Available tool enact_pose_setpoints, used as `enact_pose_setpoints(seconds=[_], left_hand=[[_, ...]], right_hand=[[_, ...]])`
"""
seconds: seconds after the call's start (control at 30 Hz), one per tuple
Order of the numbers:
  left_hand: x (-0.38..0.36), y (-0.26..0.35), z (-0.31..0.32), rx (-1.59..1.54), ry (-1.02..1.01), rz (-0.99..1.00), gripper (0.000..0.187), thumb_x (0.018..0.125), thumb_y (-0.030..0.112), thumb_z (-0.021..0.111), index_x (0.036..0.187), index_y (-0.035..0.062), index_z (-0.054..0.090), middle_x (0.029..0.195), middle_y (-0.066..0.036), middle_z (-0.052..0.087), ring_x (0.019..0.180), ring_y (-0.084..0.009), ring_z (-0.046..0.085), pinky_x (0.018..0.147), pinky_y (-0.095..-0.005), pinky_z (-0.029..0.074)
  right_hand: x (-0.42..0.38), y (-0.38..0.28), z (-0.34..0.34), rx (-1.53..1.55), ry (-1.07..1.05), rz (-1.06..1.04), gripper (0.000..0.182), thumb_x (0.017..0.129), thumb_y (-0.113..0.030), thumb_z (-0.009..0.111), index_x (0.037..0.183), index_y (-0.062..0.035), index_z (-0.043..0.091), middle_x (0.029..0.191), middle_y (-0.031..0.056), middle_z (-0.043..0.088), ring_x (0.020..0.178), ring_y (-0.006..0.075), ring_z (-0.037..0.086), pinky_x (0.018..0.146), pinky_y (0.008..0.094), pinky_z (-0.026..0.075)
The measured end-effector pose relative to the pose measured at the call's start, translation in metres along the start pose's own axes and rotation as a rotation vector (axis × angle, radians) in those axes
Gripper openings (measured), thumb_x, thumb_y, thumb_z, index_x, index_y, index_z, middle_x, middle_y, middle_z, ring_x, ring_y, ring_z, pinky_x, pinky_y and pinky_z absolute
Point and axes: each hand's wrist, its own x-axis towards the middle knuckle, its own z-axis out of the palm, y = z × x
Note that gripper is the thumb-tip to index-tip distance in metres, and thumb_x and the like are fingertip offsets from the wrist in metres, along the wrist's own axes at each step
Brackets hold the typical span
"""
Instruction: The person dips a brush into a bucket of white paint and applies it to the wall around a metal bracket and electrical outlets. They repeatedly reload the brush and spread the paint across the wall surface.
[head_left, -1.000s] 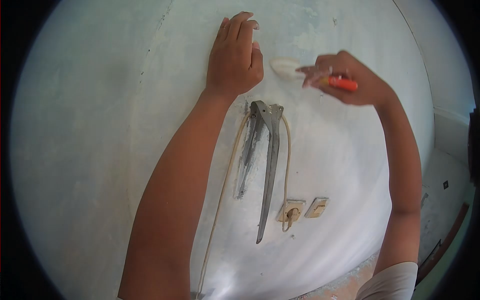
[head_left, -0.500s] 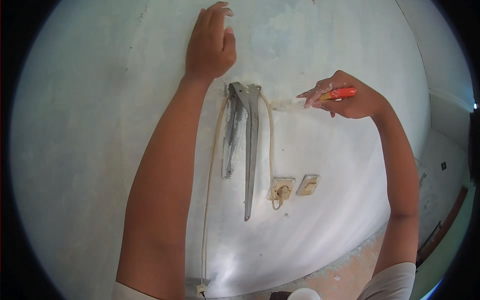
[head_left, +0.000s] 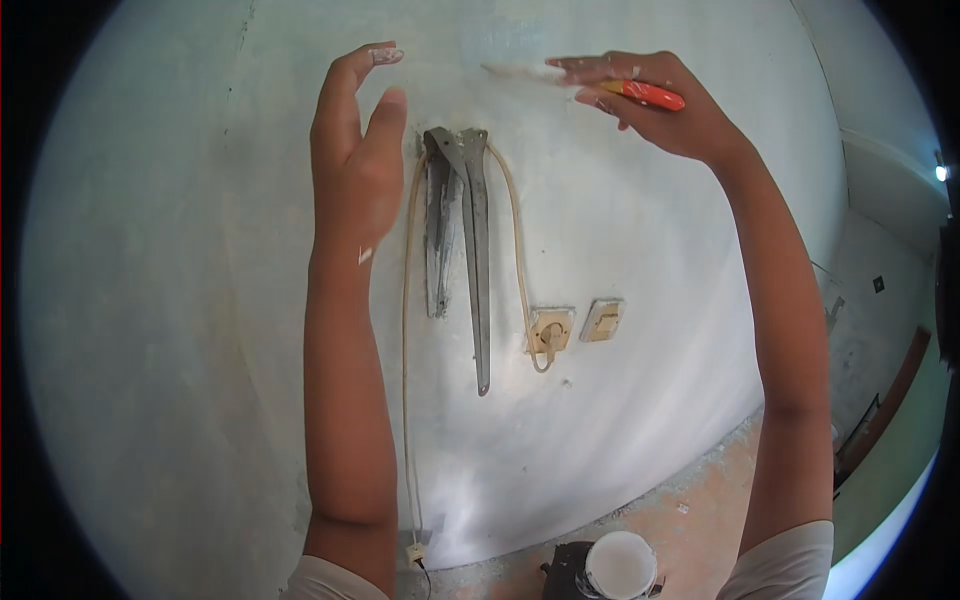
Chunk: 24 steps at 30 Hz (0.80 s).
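My right hand (head_left: pixel 675 110) grips a paintbrush (head_left: pixel 650 95) by its red and yellow handle. The pale, motion-blurred brush end points left, against or close to the whitish wall (head_left: pixel 650 230); contact is hard to tell. White smears mark the fingers of this hand. My left hand (head_left: pixel 362 165) holds nothing, its thumb apart from the bent fingers, near the wall at upper left. Between and below both hands, a grey metal bracket (head_left: pixel 478 260) is fixed to the wall. White paint shows on a left fingertip and on the wrist.
A beige cable (head_left: pixel 406 330) loops over the bracket's top, one end at a wall socket (head_left: pixel 551 332), the other at a connector (head_left: pixel 416 553) low down. Beside the socket is a switch (head_left: pixel 603 320). A white bucket (head_left: pixel 620 566) stands on the floor (head_left: pixel 690 500).
My right hand with the paintbrush has moved up and left across the wall. My left hand has shifted left and down, its thumb further from the fingers. The view has tilted, showing more of the bucket.
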Motion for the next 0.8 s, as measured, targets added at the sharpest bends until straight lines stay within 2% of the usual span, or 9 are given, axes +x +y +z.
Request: enact_pose_setpoints(seconds=[0.1, 0.13, 0.23, 0.37, 0.43, 0.53, 0.63, 0.7, 0.8], left_hand=[[-0.019, 0.023, -0.008, -0.065, 0.026, -0.091, 0.035, 0.094, 0.006, 0.049, 0.128, 0.0012, 0.054, 0.132, -0.013, 0.057, 0.133, -0.0263, 0.048, 0.116, -0.0385, 0.029], [-0.027, 0.03, -0.01, -0.099, 0.028, -0.151, 0.036, 0.094, 0.005, 0.049, 0.129, 0.0008, 0.054, 0.133, -0.014, 0.057, 0.134, -0.0267, 0.047, 0.116, -0.0392, 0.028], [-0.044, 0.047, -0.016, -0.153, 0.038, -0.234, 0.037, 0.093, 0.004, 0.049, 0.129, -0.0004, 0.053, 0.134, -0.015, 0.056, 0.136, -0.0277, 0.044, 0.119, -0.0409, 0.025], [-0.061, 0.06, -0.024, -0.174, 0.039, -0.31, 0.038, 0.092, 0.004, 0.049, 0.129, -0.0012, 0.053, 0.133, -0.016, 0.055, 0.138, -0.0289, 0.042, 0.12, -0.0414, 0.022], [-0.069, 0.06, -0.027, -0.184, 0.019, -0.329, 0.039, 0.091, 0.004, 0.049, 0.129, -0.0014, 0.052, 0.132, -0.016, 0.055, 0.138, -0.0285, 0.042, 0.121, -0.0414, 0.021], [-0.079, 0.077, -0.03, -0.165, -0.013, -0.437, 0.039, 0.09, 0.004, 0.049, 0.129, -0.002, 0.052, 0.132, -0.015, 0.055, 0.136, -0.0271, 0.044, 0.119, -0.0399, 0.023], [-0.088, 0.079, -0.029, -0.176, -0.119, -0.46, 0.037, 0.09, 0.004, 0.048, 0.127, -0.0012, 0.052, 0.131, -0.016, 0.056, 0.133, -0.0261, 0.046, 0.117, -0.0382, 0.026], [-0.096, 0.076, -0.026, -0.166, -0.195, -0.429, 0.036, 0.09, 0.003, 0.049, 0.125, -0.0002, 0.053, 0.13, -0.016, 0.057, 0.13, -0.026, 0.048, 0.115, -0.0375, 0.027], [-0.107, 0.083, -0.019, -0.182, -0.291, -0.399, 0.033, 0.089, 0.001, 0.05, 0.122, 0.0013, 0.053, 0.128, -0.016, 0.058, 0.126, -0.026, 0.051, 0.113, -0.0367, 0.03]], right_hand=[[0.005, 0.009, 0.018, -0.115, 0.008, -0.133, 0.024, 0.098, -0.013, 0.063, 0.118, -0.0015, 0.07, 0.111, 0.0131, 0.074, 0.093, 0.0232, 0.071, 0.077, 0.0334, 0.056], [0.004, 0.016, 0.027, -0.124, -0.014, -0.192, 0.027, 0.095, -0.01, 0.065, 0.12, -0.0023, 0.069, 0.109, 0.0161, 0.072, 0.087, 0.0315, 0.069, 0.081, 0.0378, 0.054], [-0.011, 0.013, 0.042, -0.23, 0.014, -0.157, 0.03, 0.095, -0.004, 0.064, 0.124, -0.003, 0.067, 0.109, 0.0133, 0.073, 0.072, 0.0231, 0.064, 0.068, 0.0304, 0.055], [-0.042, 0.024, 0.077, -0.201, 0.046, -0.258, 0.046, 0.09, 0.001, 0.066, 0.134, -0.0084, 0.061, 0.098, 0.0133, 0.069, 0.079, 0.0275, 0.066, 0.072, 0.038, 0.055], [-0.064, 0.011, 0.081, -0.156, -0.087, -0.063, 0.052, 0.088, 0.003, 0.066, 0.138, -0.0097, 0.058, 0.101, 0.0131, 0.069, 0.083, 0.0279, 0.065, 0.075, 0.0377, 0.056], [-0.092, 0.006, 0.098, -0.11, -0.175, 0.023, 0.052, 0.087, 0.003, 0.067, 0.137, -0.0089, 0.059, 0.104, 0.0126, 0.071, 0.083, 0.0281, 0.066, 0.077, 0.0368, 0.057], [-0.111, 0.005, 0.108, -0.011, -0.15, -0.037, 0.048, 0.087, 0.003, 0.068, 0.133, -0.0078, 0.062, 0.106, 0.0124, 0.072, 0.082, 0.0282, 0.066, 0.077, 0.0368, 0.057], [-0.117, 0.005, 0.1, 0.108, -0.353, 0.143, 0.04, 0.089, 0.0, 0.067, 0.128, -0.0072, 0.066, 0.109, 0.0127, 0.072, 0.083, 0.0287, 0.067, 0.078, 0.0363, 0.057], [-0.101, -0.003, 0.071, 0.049, -0.448, 0.273, 0.032, 0.093, -0.007, 0.065, 0.125, -0.0074, 0.068, 0.105, 0.0127, 0.072, 0.082, 0.0285, 0.068, 0.076, 0.0355, 0.056]])
